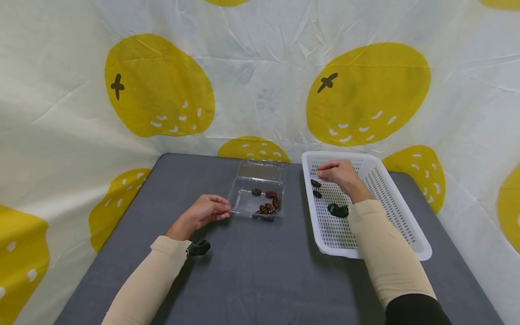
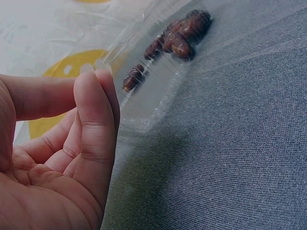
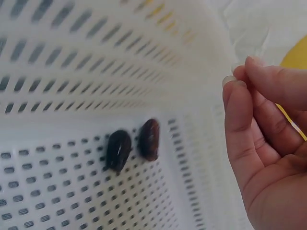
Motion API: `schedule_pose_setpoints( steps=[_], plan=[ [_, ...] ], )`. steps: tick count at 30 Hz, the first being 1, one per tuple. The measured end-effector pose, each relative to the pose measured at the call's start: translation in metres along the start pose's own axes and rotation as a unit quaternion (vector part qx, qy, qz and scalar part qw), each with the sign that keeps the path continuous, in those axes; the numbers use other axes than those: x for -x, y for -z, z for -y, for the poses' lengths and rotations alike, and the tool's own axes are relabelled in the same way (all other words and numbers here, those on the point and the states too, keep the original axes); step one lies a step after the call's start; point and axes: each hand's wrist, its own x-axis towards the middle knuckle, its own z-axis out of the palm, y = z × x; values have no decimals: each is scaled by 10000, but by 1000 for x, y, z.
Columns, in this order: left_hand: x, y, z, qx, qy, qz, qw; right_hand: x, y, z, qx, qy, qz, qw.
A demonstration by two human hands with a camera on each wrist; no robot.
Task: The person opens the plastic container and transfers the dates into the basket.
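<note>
A clear hinged plastic container lies on the table with several brown dates in it. My left hand pinches its left rim near the front corner, thumb against fingertips; the left wrist view shows these fingertips up close, overlapping the clear wall. Over the far left part of a white perforated basket is my right hand, its fingers loosely bent and nothing seen between the tips. Two dark dates lie side by side on the basket floor, below that hand.
The dark grey table meets a white curtain with yellow fruit prints at the back and sides. The basket stands to the right of the container, its walls raised. A black wrist device sits at the left cuff.
</note>
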Motion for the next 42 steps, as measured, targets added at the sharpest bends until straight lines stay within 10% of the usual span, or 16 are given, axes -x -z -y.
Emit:
schedule_pose_setpoints(
  steps=[17, 42],
  plan=[
    [0, 2, 3, 42, -87, 12, 10000, 10, -41, 59, -220, 648, 308, 9972],
    [0, 1, 7, 25, -164, 37, 9999, 13, -133, 69, -248, 630, 478, 9966]
  ],
)
